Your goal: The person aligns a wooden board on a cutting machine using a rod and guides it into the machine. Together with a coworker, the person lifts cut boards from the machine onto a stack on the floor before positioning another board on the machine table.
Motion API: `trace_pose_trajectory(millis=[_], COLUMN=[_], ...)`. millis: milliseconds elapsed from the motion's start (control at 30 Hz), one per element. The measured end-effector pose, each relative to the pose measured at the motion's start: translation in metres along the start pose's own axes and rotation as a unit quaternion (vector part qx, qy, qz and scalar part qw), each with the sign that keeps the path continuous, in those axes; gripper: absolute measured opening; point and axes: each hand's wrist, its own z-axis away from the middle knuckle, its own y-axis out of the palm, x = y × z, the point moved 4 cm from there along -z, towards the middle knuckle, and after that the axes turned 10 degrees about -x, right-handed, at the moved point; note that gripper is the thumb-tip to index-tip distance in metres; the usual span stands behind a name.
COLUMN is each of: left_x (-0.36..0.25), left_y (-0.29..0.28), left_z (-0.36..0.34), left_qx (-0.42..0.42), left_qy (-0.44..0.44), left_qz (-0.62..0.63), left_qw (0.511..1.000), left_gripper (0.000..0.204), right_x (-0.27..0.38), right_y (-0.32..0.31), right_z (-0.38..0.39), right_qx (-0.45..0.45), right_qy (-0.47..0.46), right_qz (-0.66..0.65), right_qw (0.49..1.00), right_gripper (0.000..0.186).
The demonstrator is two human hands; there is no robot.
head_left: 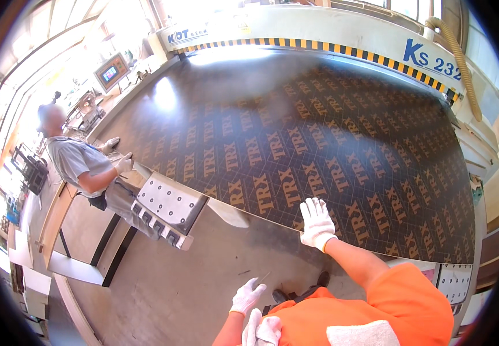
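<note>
A large dark brown film-faced panel with tan printed lettering lies across the machine table. My right hand, in a white glove, rests flat on the panel's near edge, fingers stretched out. Lower down, clear of the panel, my left hand hangs in front of my body over the floor. It is gloved in white too, with its fingers loosely apart and nothing plainly held. A thin line shows by its fingertips; I cannot tell whether it is an object or a floor mark.
A panel saw's white beam with black-and-yellow striping spans the far side. At left, a co-worker in white gloves stands by the panel's edge. Between us juts a perforated support table. A control screen stands at the back left.
</note>
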Motion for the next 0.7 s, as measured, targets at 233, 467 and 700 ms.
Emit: trace_pose_trajectory(millis=[233, 467, 700], left_x=[-0.007, 0.006, 0.021], left_y=[-0.004, -0.003, -0.018], left_z=[0.011, 0.007, -0.009], left_qx=[0.005, 0.000, -0.018], left_qy=[-0.015, -0.026, -0.029], left_qz=[0.006, 0.008, 0.018], left_qw=[1.000, 1.000, 0.999], left_gripper=[0.076, 0.076, 0.074], right_x=[-0.001, -0.002, -0.004], right_y=[-0.002, 0.007, 0.010], right_z=[-0.001, -0.014, -0.033], right_qx=[0.009, -0.006, 0.001], right_qy=[0.008, 0.012, 0.021], right_qz=[-0.002, -0.015, -0.013], right_qw=[1.000, 1.000, 1.000], right_gripper=[0.095, 0.097, 0.100])
